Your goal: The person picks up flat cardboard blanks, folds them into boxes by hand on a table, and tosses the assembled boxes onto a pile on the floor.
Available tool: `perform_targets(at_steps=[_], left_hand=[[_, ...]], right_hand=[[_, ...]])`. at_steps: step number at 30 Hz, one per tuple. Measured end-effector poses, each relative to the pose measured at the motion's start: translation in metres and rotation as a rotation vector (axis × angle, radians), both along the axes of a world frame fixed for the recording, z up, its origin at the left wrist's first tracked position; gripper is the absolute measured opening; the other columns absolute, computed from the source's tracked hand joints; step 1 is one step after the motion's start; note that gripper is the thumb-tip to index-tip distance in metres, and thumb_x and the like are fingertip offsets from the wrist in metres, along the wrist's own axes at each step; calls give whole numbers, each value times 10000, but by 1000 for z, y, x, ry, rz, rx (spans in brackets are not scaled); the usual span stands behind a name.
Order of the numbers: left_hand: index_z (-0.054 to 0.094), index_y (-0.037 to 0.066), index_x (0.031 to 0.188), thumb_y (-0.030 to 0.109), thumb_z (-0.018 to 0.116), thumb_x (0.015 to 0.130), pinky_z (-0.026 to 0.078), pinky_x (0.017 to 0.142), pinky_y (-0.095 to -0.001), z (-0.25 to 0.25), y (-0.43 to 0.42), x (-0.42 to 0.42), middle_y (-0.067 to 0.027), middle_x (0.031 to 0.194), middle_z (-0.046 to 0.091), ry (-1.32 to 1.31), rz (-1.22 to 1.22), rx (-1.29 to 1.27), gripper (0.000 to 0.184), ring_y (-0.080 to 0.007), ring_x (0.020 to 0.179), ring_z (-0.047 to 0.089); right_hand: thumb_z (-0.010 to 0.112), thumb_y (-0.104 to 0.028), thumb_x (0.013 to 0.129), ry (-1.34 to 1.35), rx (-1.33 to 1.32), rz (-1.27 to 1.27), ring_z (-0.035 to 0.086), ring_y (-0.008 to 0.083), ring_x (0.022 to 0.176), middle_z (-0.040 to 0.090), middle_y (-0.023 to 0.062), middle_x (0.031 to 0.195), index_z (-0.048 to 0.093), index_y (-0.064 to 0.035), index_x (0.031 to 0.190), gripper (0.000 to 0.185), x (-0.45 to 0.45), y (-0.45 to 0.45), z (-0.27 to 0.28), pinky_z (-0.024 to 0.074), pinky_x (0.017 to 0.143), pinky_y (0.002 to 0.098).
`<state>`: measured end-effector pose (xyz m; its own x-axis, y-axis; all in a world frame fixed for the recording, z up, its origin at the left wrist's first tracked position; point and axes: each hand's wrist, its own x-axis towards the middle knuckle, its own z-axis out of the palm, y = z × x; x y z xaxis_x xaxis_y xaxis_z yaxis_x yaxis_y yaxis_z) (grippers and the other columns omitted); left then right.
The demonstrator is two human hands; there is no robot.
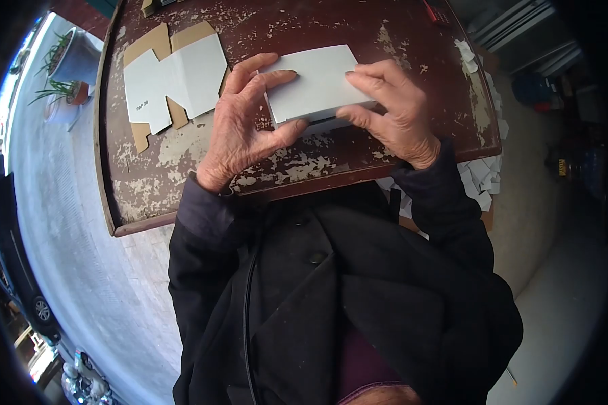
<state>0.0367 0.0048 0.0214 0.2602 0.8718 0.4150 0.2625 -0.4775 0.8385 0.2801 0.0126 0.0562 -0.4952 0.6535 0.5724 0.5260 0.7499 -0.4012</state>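
Observation:
A white cardboard box (317,77) is between my two hands, over the near part of a worn red-brown table (304,30). My left hand (246,118) grips the box's left end, with fingers on the top face and the thumb at the near lower edge. At the right end, my right hand (395,108) has its fingertips on the top and its thumb against the near side. The box looks closed on top; its underside and far side are hidden. Left of my left hand lies a flat, unfolded white carton blank (189,74) with brown inner flaps and small printed letters.
A raised wooden rim (105,148) edges the table. Many white paper scraps (476,182) lie below its right side. A red object (437,12) sits at the far right corner. Potted plants (78,91) and a dark car (20,263) are off to the left.

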Motion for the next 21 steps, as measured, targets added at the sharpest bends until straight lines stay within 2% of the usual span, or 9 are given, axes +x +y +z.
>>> perform_targets(at_steps=[5, 10, 14, 21], left_hand=[[652, 72, 1167, 200, 831, 635, 504, 925, -367, -1, -2, 3, -114, 1378, 431, 22, 3, 48, 575, -277, 1158, 515], [659, 81, 1170, 189, 818, 648, 500, 930, -360, 3, -8, 3, -118, 1391, 408, -44, -5, -80, 556, -275, 1163, 504], [658, 109, 1213, 187, 804, 685, 482, 961, -358, 0, -9, 2, -134, 1422, 375, 14, -28, -41, 553, -287, 1206, 477], [658, 140, 1245, 194, 789, 730, 439, 1021, -377, -7, -9, 2, -154, 1453, 345, 34, -43, 23, 534, -310, 1264, 438]], right_hand=[[831, -162, 704, -86, -32, -21, 602, 169, 729, 581, 82, 1053, 674, -22, 1106, 453, 0, -7, 5, 554, 648, 255], [810, -176, 735, -67, -61, -20, 604, 183, 756, 586, 82, 1070, 685, -32, 1098, 410, -2, -7, 4, 553, 673, 263], [785, -206, 770, -25, 131, -22, 607, 198, 803, 590, 90, 1088, 690, -51, 1111, 386, -4, -2, -13, 552, 711, 278], [754, -243, 800, -80, 149, 53, 609, 203, 849, 598, 101, 1081, 691, -59, 1119, 373, 3, 6, -10, 550, 736, 291]])
